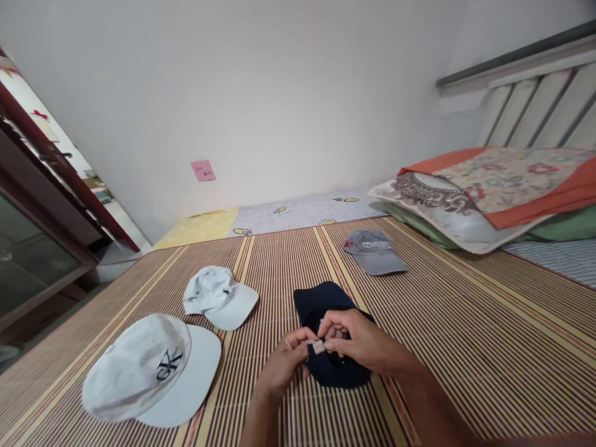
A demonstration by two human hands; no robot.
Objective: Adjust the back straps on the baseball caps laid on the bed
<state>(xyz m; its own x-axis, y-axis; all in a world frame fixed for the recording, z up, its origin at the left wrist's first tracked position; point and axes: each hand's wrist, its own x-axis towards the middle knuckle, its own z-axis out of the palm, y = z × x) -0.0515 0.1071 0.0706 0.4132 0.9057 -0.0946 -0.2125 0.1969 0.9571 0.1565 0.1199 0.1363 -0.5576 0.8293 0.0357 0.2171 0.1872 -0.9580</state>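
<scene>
A dark navy cap point(321, 298) lies on the striped bamboo mat, its brim pointing away to the upper left and its back strap toward me. My left hand point(286, 363) pinches one end of the cap's strap point(317, 347), which carries a small light-coloured patch or fastener. At the strap's other side, my right hand point(351, 338) has thumb and finger closed on it and covers part of the cap. Whether the strap is fastened cannot be made out.
White caps, one large with black letters point(153, 369) and one smaller point(218, 298), lie to the left. A grey cap point(375, 251) sits farther back right. Pillows point(433, 208) are piled by the headboard point(535, 105). The mat point(261, 261) reaches the patterned sheet point(298, 208).
</scene>
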